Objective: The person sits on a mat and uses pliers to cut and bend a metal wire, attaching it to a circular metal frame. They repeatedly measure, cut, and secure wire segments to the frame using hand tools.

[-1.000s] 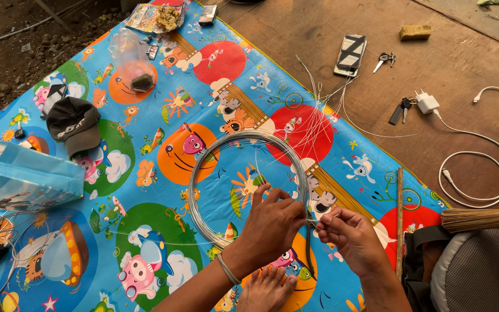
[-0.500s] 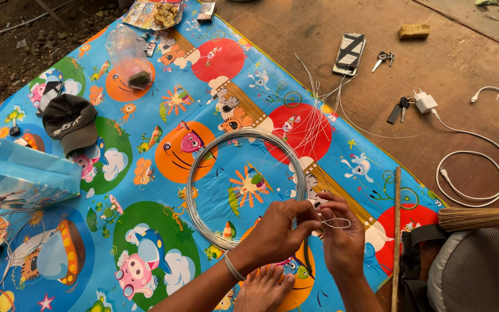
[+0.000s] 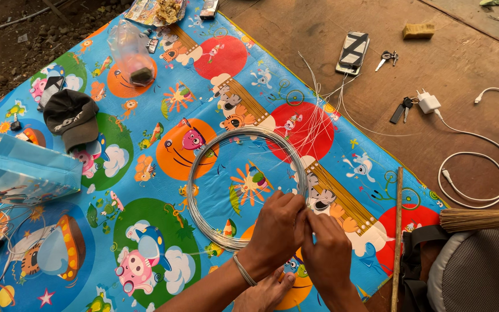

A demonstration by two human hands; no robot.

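Mat (image 3: 145,190) left of wire coil (image 3: 203,173) open to pass; cap (image 3: 73,115) & blue bag (image 3: 24,170) block farther left, thin strands (image 3: 319,115) upper-right.

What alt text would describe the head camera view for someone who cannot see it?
Two hands, left hand and right hand, meet at the edge of a wire coil on a colourful cartoon mat; a black cap lies nearby.
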